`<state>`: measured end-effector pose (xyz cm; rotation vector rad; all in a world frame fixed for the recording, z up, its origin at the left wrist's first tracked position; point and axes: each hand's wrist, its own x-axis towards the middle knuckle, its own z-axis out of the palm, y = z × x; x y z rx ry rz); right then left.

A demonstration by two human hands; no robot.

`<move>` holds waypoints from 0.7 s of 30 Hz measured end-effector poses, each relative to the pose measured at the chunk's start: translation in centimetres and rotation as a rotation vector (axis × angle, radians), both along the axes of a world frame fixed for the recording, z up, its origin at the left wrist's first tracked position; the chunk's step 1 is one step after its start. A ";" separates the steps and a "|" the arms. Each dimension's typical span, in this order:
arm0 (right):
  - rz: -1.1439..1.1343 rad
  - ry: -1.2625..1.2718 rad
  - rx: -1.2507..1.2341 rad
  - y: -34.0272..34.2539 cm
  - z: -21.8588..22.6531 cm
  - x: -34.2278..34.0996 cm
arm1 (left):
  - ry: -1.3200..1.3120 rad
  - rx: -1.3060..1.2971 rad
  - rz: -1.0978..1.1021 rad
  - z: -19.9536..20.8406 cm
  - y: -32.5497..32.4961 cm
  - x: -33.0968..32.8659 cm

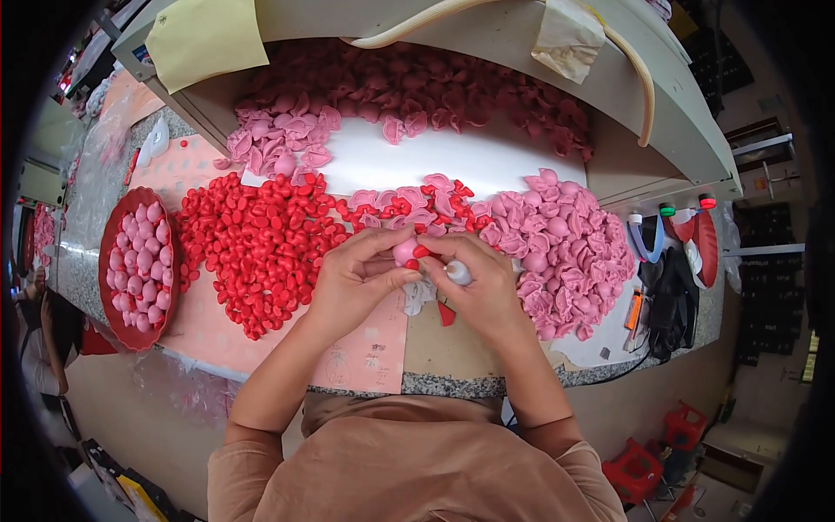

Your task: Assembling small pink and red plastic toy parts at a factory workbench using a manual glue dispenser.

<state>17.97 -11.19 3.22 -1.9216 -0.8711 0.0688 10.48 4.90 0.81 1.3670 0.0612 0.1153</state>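
Two hands meet over the middle of the worktable (487, 383), both mine. My left hand (352, 283) is curled almost shut, its fingertips pinching a small pink rounded piece (404, 251) with a little red piece (421, 251) pressed against it. My right hand (483, 283) is closed too, thumb and fingers wrapped around a small white bottle (457, 272) whose tip points toward the pink piece; its fingertips touch the same pink piece from the other side. Just below my hands lies a crumpled white scrap (417, 297), and beside it a single red triangular bit (446, 314) on the bare board.

Left of my hands spreads a wide heap of small red pieces (257, 239), lying on a pale pink sheet (365, 352). Right of my hands sits a heap of pink petal-like shells (565, 248), close to my right knuckles. Further back, more pink shells (283, 139) and a darker pink mass (452, 87) crowd under the edge of a grey machine housing (687, 130). At far left a red oval tray (117, 322) holds finished pink balls. A yellow cloth (204, 39) hangs on the housing. At far right, tubes with coloured caps (668, 213) stand near black gear (670, 300).
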 end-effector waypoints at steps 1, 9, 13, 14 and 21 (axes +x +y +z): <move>0.002 -0.027 0.003 0.0 0.0 0.0 | 0.001 0.005 0.008 0.0 0.0 0.0; -0.007 -0.007 -0.028 0.0 0.0 0.1 | 0.054 0.002 0.029 0.2 -0.1 0.0; -0.031 0.011 -0.035 0.1 -0.2 0.0 | 0.027 0.029 0.039 -0.4 -0.1 0.3; -0.031 0.011 -0.034 0.0 -0.1 0.1 | 0.027 0.030 0.038 -0.4 -0.1 0.3; 0.000 0.053 -0.064 -0.5 -0.2 0.5 | 0.023 0.047 0.009 -0.5 -0.1 0.3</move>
